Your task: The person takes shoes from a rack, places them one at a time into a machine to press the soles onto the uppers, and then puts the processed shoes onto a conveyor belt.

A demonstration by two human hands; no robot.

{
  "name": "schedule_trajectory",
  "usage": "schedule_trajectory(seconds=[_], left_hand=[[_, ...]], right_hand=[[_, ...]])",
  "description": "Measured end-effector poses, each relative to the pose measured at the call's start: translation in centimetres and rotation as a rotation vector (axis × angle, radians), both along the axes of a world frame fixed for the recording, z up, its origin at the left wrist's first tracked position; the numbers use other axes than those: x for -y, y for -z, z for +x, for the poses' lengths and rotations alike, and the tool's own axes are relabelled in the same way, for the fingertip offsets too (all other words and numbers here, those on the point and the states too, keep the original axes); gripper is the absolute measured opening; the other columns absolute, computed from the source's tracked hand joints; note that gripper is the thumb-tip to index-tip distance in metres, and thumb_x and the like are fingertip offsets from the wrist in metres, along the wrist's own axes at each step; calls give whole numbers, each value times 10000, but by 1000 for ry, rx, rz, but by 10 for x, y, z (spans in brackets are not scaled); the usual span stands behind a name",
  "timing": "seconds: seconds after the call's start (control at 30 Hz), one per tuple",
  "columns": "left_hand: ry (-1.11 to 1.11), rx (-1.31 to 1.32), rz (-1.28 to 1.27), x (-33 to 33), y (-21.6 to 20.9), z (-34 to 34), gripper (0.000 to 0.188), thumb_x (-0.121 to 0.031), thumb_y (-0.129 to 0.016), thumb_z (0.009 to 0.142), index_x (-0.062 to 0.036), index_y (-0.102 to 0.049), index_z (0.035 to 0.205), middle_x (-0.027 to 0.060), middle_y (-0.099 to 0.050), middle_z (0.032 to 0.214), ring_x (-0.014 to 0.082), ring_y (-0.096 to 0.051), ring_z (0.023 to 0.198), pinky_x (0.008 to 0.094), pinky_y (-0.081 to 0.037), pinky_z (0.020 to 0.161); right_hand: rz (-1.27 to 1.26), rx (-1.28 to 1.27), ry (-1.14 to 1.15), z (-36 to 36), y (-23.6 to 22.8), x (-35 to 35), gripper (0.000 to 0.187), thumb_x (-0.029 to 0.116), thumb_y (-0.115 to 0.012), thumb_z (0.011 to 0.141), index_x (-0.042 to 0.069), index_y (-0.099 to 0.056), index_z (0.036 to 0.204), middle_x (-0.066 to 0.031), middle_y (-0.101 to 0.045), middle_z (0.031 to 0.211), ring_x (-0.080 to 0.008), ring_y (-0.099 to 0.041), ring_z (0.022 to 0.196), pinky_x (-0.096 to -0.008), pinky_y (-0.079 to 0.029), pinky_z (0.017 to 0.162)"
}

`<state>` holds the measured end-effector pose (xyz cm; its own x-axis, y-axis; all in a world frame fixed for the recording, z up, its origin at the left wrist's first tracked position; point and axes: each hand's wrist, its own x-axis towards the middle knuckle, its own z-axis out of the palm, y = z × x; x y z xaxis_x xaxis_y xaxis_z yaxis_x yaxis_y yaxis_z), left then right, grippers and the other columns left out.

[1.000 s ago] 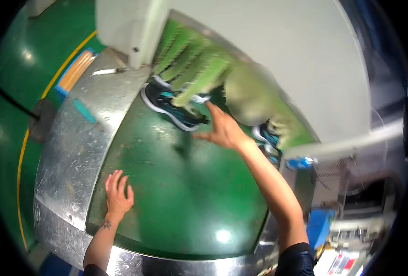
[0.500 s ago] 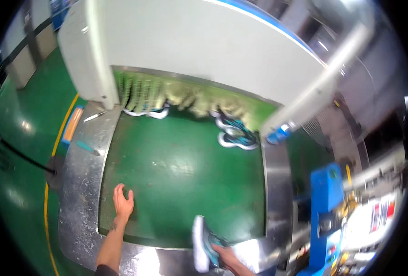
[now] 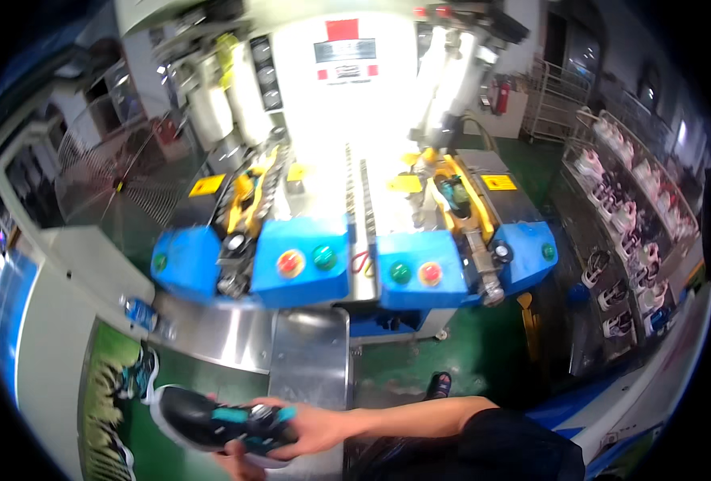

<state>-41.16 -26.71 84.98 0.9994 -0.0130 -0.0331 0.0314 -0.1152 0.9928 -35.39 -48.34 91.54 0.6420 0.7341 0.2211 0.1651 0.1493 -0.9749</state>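
A black sneaker [image 3: 199, 418] with teal straps and a white sole is held low in front of me, its toe pointing left. My right hand [image 3: 317, 430] is closed round its heel end, the forearm coming in from the right. Against the near side of the sole are the fingers of my left hand [image 3: 242, 463]; the rest of it is mostly hidden by the shoe and the lower edge. More sneakers [image 3: 137, 373] lie at the left on the green belt, beside the fringed opening.
Ahead stands a brightly lit machine with blue button panels [image 3: 302, 260] and yellow clamps [image 3: 247, 196]. A metal ledge [image 3: 311, 345] lies before it. A blue bottle [image 3: 141, 313] is at the left, a shoe rack [image 3: 612, 192] at the right, a fan [image 3: 119, 186] far left.
My view has swung right from the belt to the machine. The sneaker, in my right hand before, is now raised sideways, and my left hand has come from open to the shoe.
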Motion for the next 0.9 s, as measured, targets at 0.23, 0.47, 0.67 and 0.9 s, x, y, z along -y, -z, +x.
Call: schedule_trajectory(seconds=[0.23, 0.47, 0.67, 0.9], left_hand=[[249, 83, -513, 323, -40, 31, 519, -95, -505, 840, 36, -368, 1323, 171, -504, 1219, 255, -505, 1119, 352, -406, 955], [550, -70, 81, 517, -38, 243, 843, -143, -681, 817, 10, -98, 1407, 230, -343, 1379, 291, -414, 1238, 384, -402, 976], [139, 260, 618, 667, 43, 393, 800, -169, -606, 720, 103, -192, 1348, 321, -392, 1254, 427, -405, 1183, 409, -361, 1004], [522, -215, 152, 650, -44, 431, 450, -81, -652, 711, 12, -503, 1124, 158, -611, 977, 256, -600, 878, 373, -492, 775]], right_hand=[[210, -590, 883, -49, 55, 302, 577, 135, -658, 739, 35, -434, 1262, -79, -534, 1131, -134, -534, 941, -304, -441, 821], [568, -280, 1307, -55, 18, 465, 740, 177, -669, 637, -18, -378, 1288, -114, -554, 1116, -244, -572, 969, -360, -463, 880], [186, -597, 1585, -110, 49, 444, 556, 56, -675, 671, 13, -468, 1186, -57, -557, 1010, -191, -550, 868, -317, -466, 785], [142, -346, 1482, -101, 36, 474, 643, 4, -708, 634, 7, -433, 1215, -56, -527, 1036, -157, -524, 900, -295, -457, 759]])
